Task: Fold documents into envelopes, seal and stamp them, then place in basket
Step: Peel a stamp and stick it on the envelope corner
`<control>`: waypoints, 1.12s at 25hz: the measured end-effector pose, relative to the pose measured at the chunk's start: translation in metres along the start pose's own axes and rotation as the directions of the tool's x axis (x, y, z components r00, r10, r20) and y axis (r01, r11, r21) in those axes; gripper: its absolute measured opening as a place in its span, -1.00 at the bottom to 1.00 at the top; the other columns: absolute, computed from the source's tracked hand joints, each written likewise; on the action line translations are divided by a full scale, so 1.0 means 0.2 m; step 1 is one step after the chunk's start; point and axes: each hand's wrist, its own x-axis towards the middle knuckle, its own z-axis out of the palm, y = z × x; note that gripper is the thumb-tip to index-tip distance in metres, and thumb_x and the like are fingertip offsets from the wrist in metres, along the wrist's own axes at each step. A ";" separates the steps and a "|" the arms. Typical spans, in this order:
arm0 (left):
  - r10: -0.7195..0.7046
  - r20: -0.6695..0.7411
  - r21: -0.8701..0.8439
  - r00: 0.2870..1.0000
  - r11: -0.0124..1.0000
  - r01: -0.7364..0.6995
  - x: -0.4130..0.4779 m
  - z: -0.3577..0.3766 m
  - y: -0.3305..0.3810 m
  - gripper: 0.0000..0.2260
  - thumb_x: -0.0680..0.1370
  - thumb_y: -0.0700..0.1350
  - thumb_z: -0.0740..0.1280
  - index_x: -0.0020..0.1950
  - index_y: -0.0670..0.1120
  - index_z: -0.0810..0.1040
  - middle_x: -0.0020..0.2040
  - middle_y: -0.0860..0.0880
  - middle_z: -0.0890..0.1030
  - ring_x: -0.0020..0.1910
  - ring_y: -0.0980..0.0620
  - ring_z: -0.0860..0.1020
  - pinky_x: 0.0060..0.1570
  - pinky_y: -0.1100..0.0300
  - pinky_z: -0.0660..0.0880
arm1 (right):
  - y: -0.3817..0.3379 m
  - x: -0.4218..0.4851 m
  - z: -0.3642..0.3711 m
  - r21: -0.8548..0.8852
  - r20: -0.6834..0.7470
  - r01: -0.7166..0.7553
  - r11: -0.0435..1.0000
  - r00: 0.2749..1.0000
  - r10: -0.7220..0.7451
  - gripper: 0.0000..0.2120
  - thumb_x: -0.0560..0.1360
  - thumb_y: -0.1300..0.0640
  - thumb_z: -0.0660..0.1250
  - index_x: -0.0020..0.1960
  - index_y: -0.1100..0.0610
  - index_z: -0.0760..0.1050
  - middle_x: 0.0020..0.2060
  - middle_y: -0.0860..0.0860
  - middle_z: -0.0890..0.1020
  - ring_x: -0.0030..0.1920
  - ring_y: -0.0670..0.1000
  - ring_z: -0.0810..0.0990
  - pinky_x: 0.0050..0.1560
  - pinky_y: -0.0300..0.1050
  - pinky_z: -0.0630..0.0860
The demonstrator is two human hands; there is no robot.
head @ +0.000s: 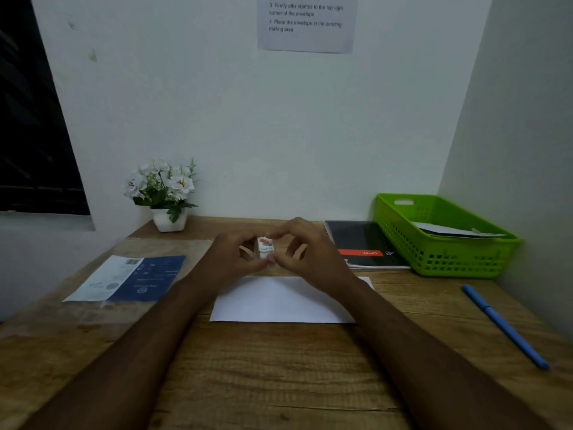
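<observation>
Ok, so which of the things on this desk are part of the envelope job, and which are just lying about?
For the job: stamp pinched by left hand and right hand, white envelope, green basket, instruction sheet on the wall.
Lying about: black notebook, blue pen, flower pot, blue and white packet.

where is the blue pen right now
In the head view, the slim blue pen lies diagonally on the wooden desk, far right, in front of the green plastic basket.

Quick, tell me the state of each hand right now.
Left hand: grip closed, fingers pinching the stamp.
Right hand: grip closed, fingertips pinching the same stamp.
</observation>
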 end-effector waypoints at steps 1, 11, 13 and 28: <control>0.006 0.014 0.011 1.000 1.000 -0.006 0.00 0.00 0.00 -0.62 0.36 -0.16 0.52 0.15 -0.03 0.58 -0.05 0.06 0.65 -0.11 0.13 0.60 -0.14 0.21 0.58 | 0.00 0.00 0.00 -0.037 0.021 0.017 0.999 1.000 -0.017 -0.75 0.39 0.11 0.50 0.07 0.04 0.61 0.00 -0.06 0.60 -0.26 -0.10 0.58 -0.20 -0.22 0.54; -0.044 0.078 0.015 0.996 0.999 0.043 0.00 0.00 0.03 -0.54 0.29 -0.14 0.57 0.10 0.15 0.53 -0.05 0.21 0.60 -0.09 0.24 0.58 -0.14 0.30 0.57 | 0.01 0.01 -0.01 -0.131 -0.002 0.036 0.991 0.999 -0.036 -0.91 0.48 0.10 0.41 -0.08 0.10 0.66 -0.12 -0.07 0.64 -0.25 -0.07 0.58 -0.17 -0.06 0.55; -0.056 0.083 0.000 0.995 0.998 0.056 0.00 0.00 0.04 -0.50 0.26 -0.18 0.58 0.07 0.19 0.50 -0.04 0.24 0.58 -0.06 0.31 0.57 -0.12 0.37 0.54 | 0.01 0.01 -0.01 -0.127 -0.014 0.023 0.992 1.000 -0.025 -0.93 0.49 0.11 0.40 -0.08 0.08 0.64 -0.15 -0.09 0.64 -0.27 -0.10 0.59 -0.21 -0.11 0.55; -0.120 0.044 -0.173 0.992 0.977 0.126 0.02 0.02 -0.01 -0.48 0.22 -0.42 0.54 0.08 -0.04 0.59 -0.12 0.26 0.65 -0.03 0.31 0.60 -0.09 0.47 0.47 | -0.04 0.01 0.02 0.424 0.101 -0.382 0.821 0.921 0.376 -0.91 0.55 0.21 0.31 -0.05 0.20 0.58 -0.20 0.05 0.67 -0.27 -0.14 0.65 -0.38 -0.27 0.49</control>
